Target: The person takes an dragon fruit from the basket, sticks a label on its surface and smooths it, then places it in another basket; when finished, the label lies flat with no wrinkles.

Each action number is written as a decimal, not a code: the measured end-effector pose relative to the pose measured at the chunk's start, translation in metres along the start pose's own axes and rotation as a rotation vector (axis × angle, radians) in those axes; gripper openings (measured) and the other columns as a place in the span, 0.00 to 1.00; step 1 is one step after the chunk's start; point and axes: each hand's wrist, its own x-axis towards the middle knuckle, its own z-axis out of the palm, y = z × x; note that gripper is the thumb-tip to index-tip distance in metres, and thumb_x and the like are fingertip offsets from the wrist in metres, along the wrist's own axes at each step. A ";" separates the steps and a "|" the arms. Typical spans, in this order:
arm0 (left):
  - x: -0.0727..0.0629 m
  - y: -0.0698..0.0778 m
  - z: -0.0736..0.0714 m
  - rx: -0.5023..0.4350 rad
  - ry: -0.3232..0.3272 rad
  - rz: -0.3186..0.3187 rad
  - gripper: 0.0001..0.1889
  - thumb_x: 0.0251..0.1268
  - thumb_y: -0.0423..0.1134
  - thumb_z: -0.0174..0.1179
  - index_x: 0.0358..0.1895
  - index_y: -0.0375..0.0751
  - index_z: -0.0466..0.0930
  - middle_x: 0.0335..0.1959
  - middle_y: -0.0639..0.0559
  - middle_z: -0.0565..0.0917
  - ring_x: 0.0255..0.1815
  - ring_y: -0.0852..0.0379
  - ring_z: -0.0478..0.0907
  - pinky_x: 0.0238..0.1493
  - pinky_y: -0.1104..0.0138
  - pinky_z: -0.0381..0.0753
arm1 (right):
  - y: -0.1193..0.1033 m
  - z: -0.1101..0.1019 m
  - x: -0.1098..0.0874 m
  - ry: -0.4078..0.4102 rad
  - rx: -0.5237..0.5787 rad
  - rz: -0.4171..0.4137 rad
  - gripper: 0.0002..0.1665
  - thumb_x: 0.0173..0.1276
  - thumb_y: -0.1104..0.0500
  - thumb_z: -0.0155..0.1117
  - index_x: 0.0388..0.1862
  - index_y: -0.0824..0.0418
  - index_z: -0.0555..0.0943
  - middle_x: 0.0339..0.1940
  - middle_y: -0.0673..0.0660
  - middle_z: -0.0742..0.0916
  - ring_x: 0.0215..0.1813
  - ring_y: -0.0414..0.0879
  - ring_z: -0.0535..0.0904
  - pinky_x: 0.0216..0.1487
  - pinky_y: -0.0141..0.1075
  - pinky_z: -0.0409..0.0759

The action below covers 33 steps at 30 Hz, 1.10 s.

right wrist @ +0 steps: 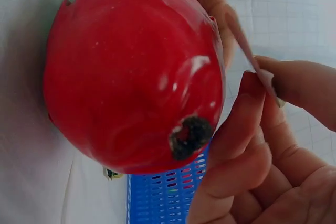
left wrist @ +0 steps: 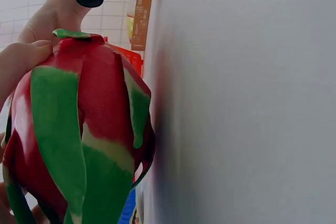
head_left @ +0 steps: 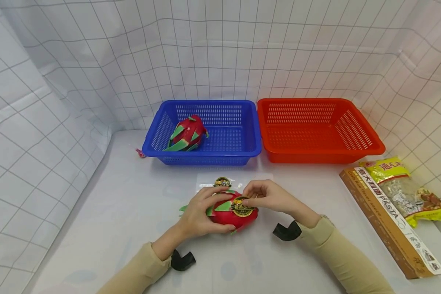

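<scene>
A red dragon fruit (head_left: 226,218) with green scales lies on its side on the white table. My left hand (head_left: 198,214) holds it from the left, thumb at the near side and fingers over the far side. Between thumb and forefinger, my right hand (head_left: 273,198) pinches a round black and gold sticker (head_left: 242,207). In the right wrist view the sticker (right wrist: 252,59) is seen edge-on, standing beside the fruit's skin; the fruit's dark stem scar (right wrist: 191,137) faces that camera. Behind the fruit lies a clear sheet (head_left: 203,185) bearing another such sticker (head_left: 222,182).
At the back, a blue basket (head_left: 206,154) contains another dragon fruit (head_left: 189,132); a red basket (head_left: 316,157) stands to its right. A long pasta box (head_left: 389,220) and a yellow and clear food bag (head_left: 404,192) lie at the right. A small pink scrap (head_left: 141,153) is left of the blue basket.
</scene>
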 end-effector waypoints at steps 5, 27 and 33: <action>-0.001 -0.001 0.003 0.020 0.004 0.030 0.36 0.38 0.59 0.74 0.56 0.51 0.78 0.59 0.50 0.73 0.57 0.55 0.68 0.46 0.58 0.77 | -0.002 0.008 -0.002 0.065 -0.161 -0.006 0.08 0.60 0.58 0.68 0.35 0.58 0.80 0.28 0.49 0.82 0.33 0.43 0.77 0.33 0.33 0.75; -0.002 0.004 0.002 0.038 -0.157 0.041 0.32 0.44 0.58 0.71 0.56 0.57 0.73 0.65 0.52 0.66 0.64 0.52 0.62 0.58 0.49 0.60 | 0.025 0.033 -0.029 0.151 -0.148 -0.098 0.22 0.62 0.58 0.67 0.56 0.53 0.79 0.61 0.52 0.76 0.62 0.50 0.71 0.47 0.37 0.79; -0.002 0.008 0.001 0.060 -0.173 0.066 0.30 0.48 0.56 0.70 0.57 0.58 0.74 0.69 0.52 0.63 0.68 0.53 0.59 0.63 0.46 0.52 | 0.029 0.038 -0.030 0.220 -0.160 -0.116 0.22 0.59 0.64 0.69 0.54 0.63 0.80 0.60 0.57 0.79 0.64 0.55 0.70 0.48 0.40 0.79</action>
